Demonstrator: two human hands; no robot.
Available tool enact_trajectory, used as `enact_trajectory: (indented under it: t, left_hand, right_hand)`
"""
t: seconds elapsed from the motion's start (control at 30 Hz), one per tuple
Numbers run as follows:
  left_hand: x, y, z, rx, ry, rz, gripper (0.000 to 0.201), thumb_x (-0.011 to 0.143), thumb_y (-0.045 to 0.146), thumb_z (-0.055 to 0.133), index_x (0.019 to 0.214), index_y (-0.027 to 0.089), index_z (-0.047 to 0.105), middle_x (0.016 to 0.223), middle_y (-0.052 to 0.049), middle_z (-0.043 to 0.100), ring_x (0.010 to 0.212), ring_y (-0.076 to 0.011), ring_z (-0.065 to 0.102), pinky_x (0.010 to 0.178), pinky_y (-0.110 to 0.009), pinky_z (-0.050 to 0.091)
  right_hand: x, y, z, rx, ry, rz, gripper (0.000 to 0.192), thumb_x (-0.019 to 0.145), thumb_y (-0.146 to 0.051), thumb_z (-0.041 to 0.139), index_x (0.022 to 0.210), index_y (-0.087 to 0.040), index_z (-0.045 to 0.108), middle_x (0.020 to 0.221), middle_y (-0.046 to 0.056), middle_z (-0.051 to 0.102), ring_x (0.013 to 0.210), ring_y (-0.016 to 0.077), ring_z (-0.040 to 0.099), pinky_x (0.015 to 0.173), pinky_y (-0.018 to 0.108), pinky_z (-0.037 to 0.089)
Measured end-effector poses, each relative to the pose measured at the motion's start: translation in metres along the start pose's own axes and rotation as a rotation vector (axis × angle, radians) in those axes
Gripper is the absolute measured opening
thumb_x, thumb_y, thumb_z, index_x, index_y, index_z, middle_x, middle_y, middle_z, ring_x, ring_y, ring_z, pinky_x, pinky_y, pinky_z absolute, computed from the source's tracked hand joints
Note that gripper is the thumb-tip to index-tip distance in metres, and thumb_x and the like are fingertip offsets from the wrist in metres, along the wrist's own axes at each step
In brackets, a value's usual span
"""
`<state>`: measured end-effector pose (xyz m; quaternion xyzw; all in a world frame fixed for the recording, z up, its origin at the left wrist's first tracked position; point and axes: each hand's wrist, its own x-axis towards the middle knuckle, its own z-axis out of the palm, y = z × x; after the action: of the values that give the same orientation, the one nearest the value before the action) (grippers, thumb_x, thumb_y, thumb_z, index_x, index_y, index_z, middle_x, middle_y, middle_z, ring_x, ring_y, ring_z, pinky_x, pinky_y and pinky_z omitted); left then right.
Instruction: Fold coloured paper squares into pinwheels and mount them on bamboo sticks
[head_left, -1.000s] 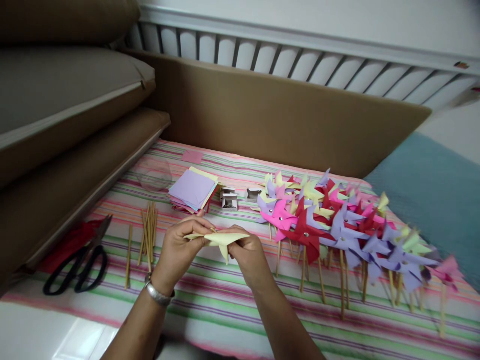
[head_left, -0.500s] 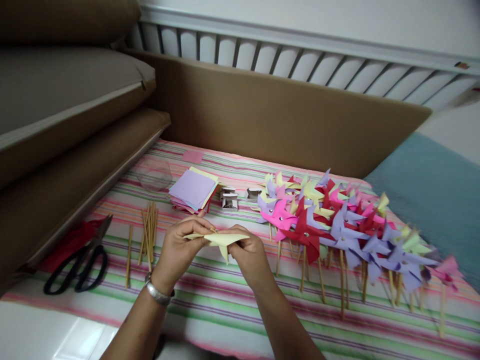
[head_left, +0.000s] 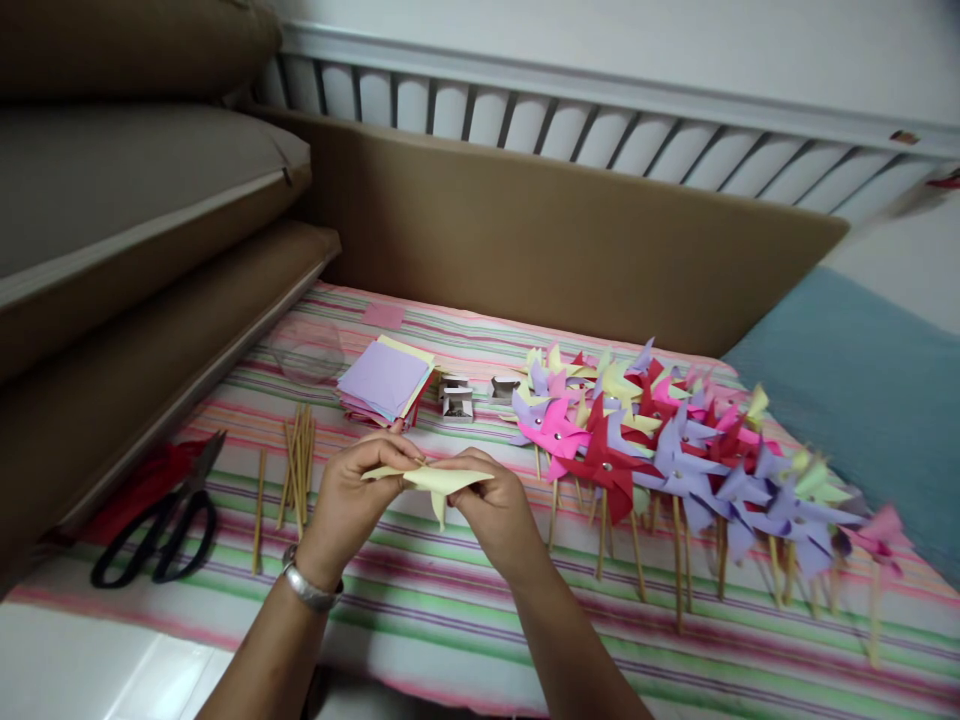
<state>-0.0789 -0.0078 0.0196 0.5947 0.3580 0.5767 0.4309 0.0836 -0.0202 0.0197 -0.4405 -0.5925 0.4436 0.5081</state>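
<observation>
Between my two hands is a pale yellow paper pinwheel [head_left: 441, 480], its blades folded and one point hanging down. My left hand [head_left: 358, 490] pinches its left side, with a silver bracelet [head_left: 311, 585] at the wrist. On the other side my right hand [head_left: 484, 500] grips the paper, fingers closed behind and under it. The fingertips of both hands meet near the pinwheel's middle, and what lies between them there is too small to make out. Just beyond the hands sits a stack of coloured paper squares [head_left: 384, 378], lilac on top.
Finished pinwheels on sticks [head_left: 675, 450] fill the right side of the striped cloth [head_left: 435, 625]. Small open boxes [head_left: 456, 398] stand behind the hands. Left are wooden sticks [head_left: 298, 460], dark-handled scissors [head_left: 161, 530] and red material [head_left: 146, 490]. Brown cushions [head_left: 157, 310] rise beside them.
Both hands keep hold of the yellow pinwheel in nearly the same place. Its hanging point has shifted slightly left, and the camera view has turned a little.
</observation>
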Motion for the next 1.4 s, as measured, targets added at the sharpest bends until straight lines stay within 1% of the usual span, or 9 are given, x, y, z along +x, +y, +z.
enact_trajectory:
  t: [0.17,0.37,0.57,0.8,1.0,1.1,1.17,1.3,1.4]
  left_hand:
    - [0.001,0.005,-0.002,0.036,-0.007,-0.024,0.008,0.069,0.013,0.070,0.067,0.021,0.068,0.077,0.000,0.068,0.078,-0.0148,0.062,0.100,-0.038,0.035]
    - [0.004,0.005,-0.001,0.035,-0.021,-0.093,0.005,0.071,0.018,0.070,0.068,0.020,0.066,0.081,-0.003,0.068,0.082,-0.0173,0.062,0.086,-0.033,0.044]
    - [0.001,0.004,-0.002,-0.008,-0.016,-0.186,0.005,0.070,0.018,0.069,0.067,0.019,0.066,0.082,-0.003,0.070,0.082,-0.0175,0.063,0.089,-0.035,0.042]
    - [0.001,0.004,-0.002,-0.037,-0.013,-0.208,0.005,0.069,0.017,0.070,0.066,0.019,0.067,0.075,-0.001,0.070,0.078,-0.0157,0.063,0.093,-0.034,0.040]
    - [0.003,0.003,-0.001,-0.102,-0.012,-0.291,0.004,0.067,0.019,0.071,0.068,0.018,0.067,0.078,-0.003,0.069,0.077,-0.0154,0.062,0.072,-0.026,0.047]
    - [0.004,0.000,-0.001,-0.148,0.039,-0.339,0.010,0.064,0.021,0.073,0.067,0.016,0.065,0.073,-0.001,0.067,0.068,-0.0135,0.060,0.064,-0.024,0.046]
    - [0.006,-0.003,-0.002,-0.163,0.120,-0.376,0.016,0.061,0.023,0.075,0.070,0.016,0.064,0.069,0.000,0.066,0.064,-0.0126,0.058,0.061,-0.023,0.045]
    - [0.008,-0.007,-0.010,-0.215,0.258,-0.415,0.032,0.058,0.024,0.077,0.085,0.014,0.064,0.077,-0.002,0.068,0.071,-0.0150,0.061,0.066,-0.026,0.046]
    - [0.008,-0.008,-0.020,-0.271,0.311,-0.412,0.040,0.057,0.025,0.078,0.093,0.013,0.062,0.084,-0.003,0.068,0.075,-0.0150,0.062,0.069,-0.026,0.046]
  right_hand:
    - [-0.001,0.001,0.001,-0.015,-0.013,-0.008,0.018,0.073,-0.016,0.060,0.084,-0.022,0.073,0.079,0.003,0.062,0.073,0.0146,0.058,0.063,0.025,0.048]
    - [0.001,0.006,0.001,-0.031,-0.010,-0.045,0.020,0.074,-0.015,0.059,0.086,-0.023,0.073,0.079,0.003,0.062,0.073,0.0142,0.058,0.064,0.025,0.049]
    - [0.000,0.006,0.001,-0.053,0.005,-0.050,0.016,0.075,-0.017,0.060,0.084,-0.023,0.072,0.080,0.002,0.063,0.072,0.0142,0.058,0.066,0.026,0.049]
    - [0.000,0.007,0.002,-0.031,-0.003,-0.019,0.019,0.075,-0.016,0.059,0.087,-0.023,0.072,0.079,0.002,0.061,0.072,0.0140,0.058,0.064,0.025,0.047]
    - [0.001,0.008,0.002,-0.026,-0.019,0.026,0.019,0.075,-0.016,0.057,0.086,-0.021,0.072,0.076,0.001,0.059,0.069,0.0133,0.057,0.061,0.023,0.046]
    - [0.002,0.011,0.001,-0.009,-0.049,0.080,0.021,0.074,-0.017,0.056,0.089,-0.019,0.070,0.074,0.001,0.059,0.065,0.0115,0.055,0.057,0.022,0.045]
    - [0.002,0.015,-0.001,-0.004,-0.064,0.130,0.022,0.073,-0.017,0.056,0.091,-0.017,0.068,0.072,0.000,0.061,0.063,0.0112,0.056,0.058,0.022,0.046]
    - [0.000,0.021,-0.009,-0.092,-0.043,0.207,0.018,0.070,-0.022,0.061,0.086,-0.016,0.067,0.075,0.003,0.065,0.066,0.0137,0.059,0.062,0.027,0.049]
    - [-0.007,0.023,-0.014,-0.237,-0.016,0.225,0.012,0.070,-0.025,0.061,0.077,-0.016,0.067,0.071,0.002,0.064,0.061,0.0138,0.058,0.058,0.026,0.046]
